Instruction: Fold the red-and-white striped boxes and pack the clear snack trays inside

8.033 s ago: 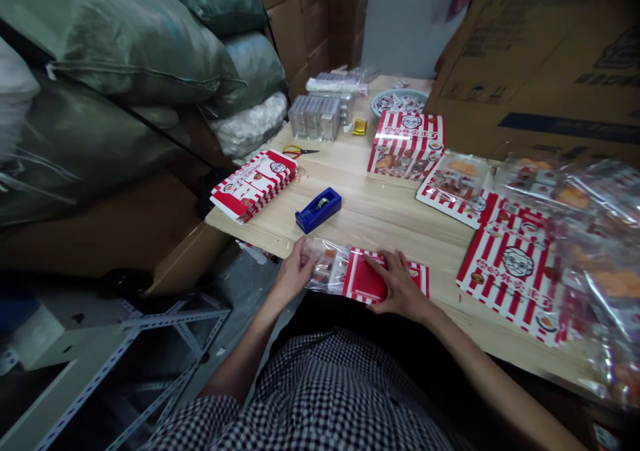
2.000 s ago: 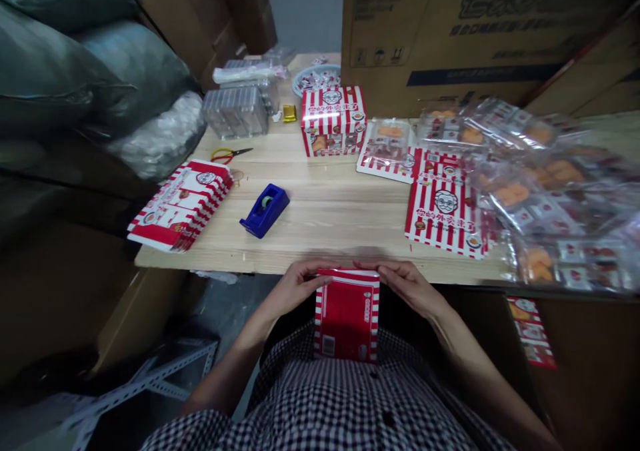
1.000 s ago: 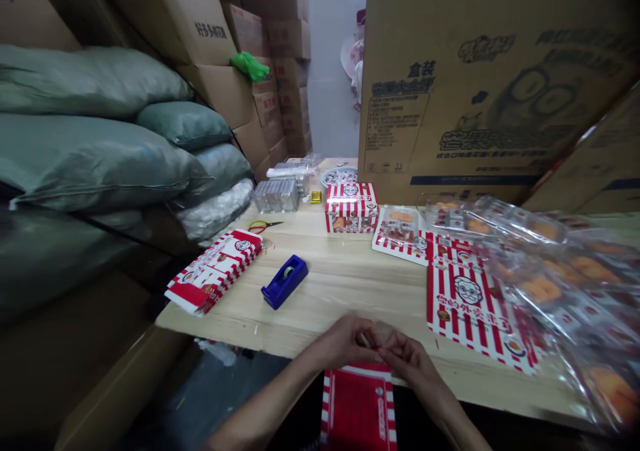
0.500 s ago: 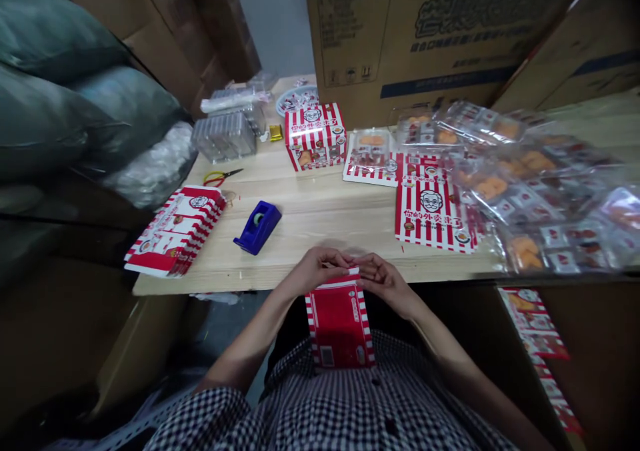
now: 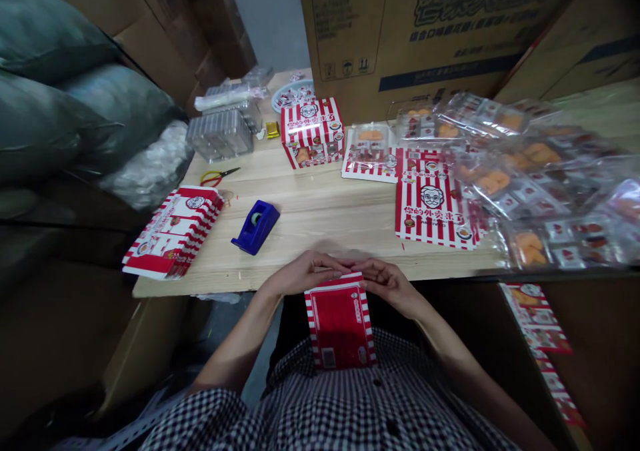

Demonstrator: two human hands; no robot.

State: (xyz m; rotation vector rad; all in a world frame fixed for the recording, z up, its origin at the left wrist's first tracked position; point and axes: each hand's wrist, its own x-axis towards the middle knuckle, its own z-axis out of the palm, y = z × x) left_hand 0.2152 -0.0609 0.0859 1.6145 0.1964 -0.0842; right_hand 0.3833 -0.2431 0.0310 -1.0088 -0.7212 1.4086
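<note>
- My checked shirt (image 5: 350,404) fills the bottom of the view, and my forearms come in from either side of it.
- My left hand (image 5: 300,274) and my right hand (image 5: 390,284) are curled and close together, fingertips nearly meeting at the top edge of the box.
- The red-and-white striped box (image 5: 340,328) stands upright against my front, just below the table's edge, with its red face showing.
- My grip is narrow, but I can't tell whether I'm pinching the box or only resting on it, as my fingers hide that edge.
- A moment ago my hands were working just above the box; now they have come back down to its edge.
- Just past my hands is the bare wooden table (image 5: 320,221), with a blue tape dispenser (image 5: 255,228) to the left.
- Further left lie a flat striped stack (image 5: 173,232) and red-handled scissors (image 5: 217,176).
- To the right lies a flat striped sheet (image 5: 435,211), beside a heap of clear bags (image 5: 530,184) holding orange pieces.
- Further on stand a finished striped box (image 5: 313,133), clear plastic cases (image 5: 219,136) and a small bowl (image 5: 293,96).
- Beyond the table are a large cardboard carton (image 5: 400,31) and grey-green sacks (image 5: 60,84).
</note>
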